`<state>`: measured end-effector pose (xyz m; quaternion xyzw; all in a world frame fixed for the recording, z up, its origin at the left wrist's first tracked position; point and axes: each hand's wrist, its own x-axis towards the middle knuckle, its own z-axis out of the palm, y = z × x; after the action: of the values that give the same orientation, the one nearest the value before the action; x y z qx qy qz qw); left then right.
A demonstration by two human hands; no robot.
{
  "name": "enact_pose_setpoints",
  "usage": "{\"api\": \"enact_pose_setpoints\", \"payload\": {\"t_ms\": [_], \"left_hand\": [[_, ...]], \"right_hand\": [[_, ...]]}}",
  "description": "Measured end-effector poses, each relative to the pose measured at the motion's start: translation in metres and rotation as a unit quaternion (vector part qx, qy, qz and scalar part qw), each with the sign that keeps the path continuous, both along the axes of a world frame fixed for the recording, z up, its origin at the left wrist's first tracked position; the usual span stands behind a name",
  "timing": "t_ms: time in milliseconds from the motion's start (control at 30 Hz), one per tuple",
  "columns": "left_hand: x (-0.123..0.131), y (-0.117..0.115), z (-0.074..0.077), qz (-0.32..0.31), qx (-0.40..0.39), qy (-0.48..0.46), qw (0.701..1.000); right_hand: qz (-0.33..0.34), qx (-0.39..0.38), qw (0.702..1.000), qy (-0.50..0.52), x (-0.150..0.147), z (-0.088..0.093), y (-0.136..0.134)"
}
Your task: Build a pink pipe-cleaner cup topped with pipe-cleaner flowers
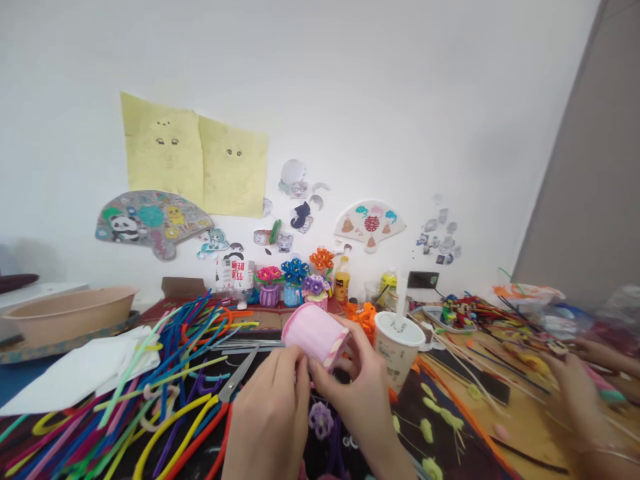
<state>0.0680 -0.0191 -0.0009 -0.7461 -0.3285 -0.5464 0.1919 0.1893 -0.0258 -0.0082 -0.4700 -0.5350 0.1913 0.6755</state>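
Note:
A small pink cylinder, like a little pot (314, 332), is held tilted above the table at the middle of the view. My right hand (361, 390) grips it from the right, thumb below and fingers behind its end. At its lower left edge, my left hand (273, 407) pinches with thumb and forefinger; whether a smaller piece sits between them is hidden. Below the hands lies a purple pipe-cleaner flower (321, 419). Scissors with red handles (213, 433) lie left of my left hand, blades pointing up toward the pot.
Colourful pipe cleaners (125, 407) spread across the left. A paper cup (399, 343) with a straw stands right of my hands. Behind stand finished flower pots (295, 283) and a juice bottle (342, 280). Another person's hands (575, 387) work at the far right.

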Motion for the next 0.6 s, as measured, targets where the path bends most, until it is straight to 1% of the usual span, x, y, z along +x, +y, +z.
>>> {"api": "enact_pose_setpoints", "payload": {"t_ms": [100, 333, 467, 600], "left_hand": [[-0.0001, 0.0001, -0.002, 0.011, -0.019, -0.009, 1.0], [0.0022, -0.0009, 0.0007, 0.007, -0.019, -0.028, 0.999], [-0.0009, 0.0, 0.0025, -0.027, -0.034, -0.038, 0.998], [-0.0042, 0.0005, 0.0047, -0.055, -0.084, -0.06, 0.993]], "right_hand": [[0.0, 0.011, 1.0, -0.009, -0.0018, 0.0011, -0.0013], [-0.006, 0.004, 1.0, 0.003, -0.0036, 0.0027, -0.0028], [0.002, -0.003, 0.999, 0.032, -0.0023, 0.0022, -0.0018], [0.022, 0.005, 0.998, 0.062, -0.0006, 0.0012, -0.0011]]}}
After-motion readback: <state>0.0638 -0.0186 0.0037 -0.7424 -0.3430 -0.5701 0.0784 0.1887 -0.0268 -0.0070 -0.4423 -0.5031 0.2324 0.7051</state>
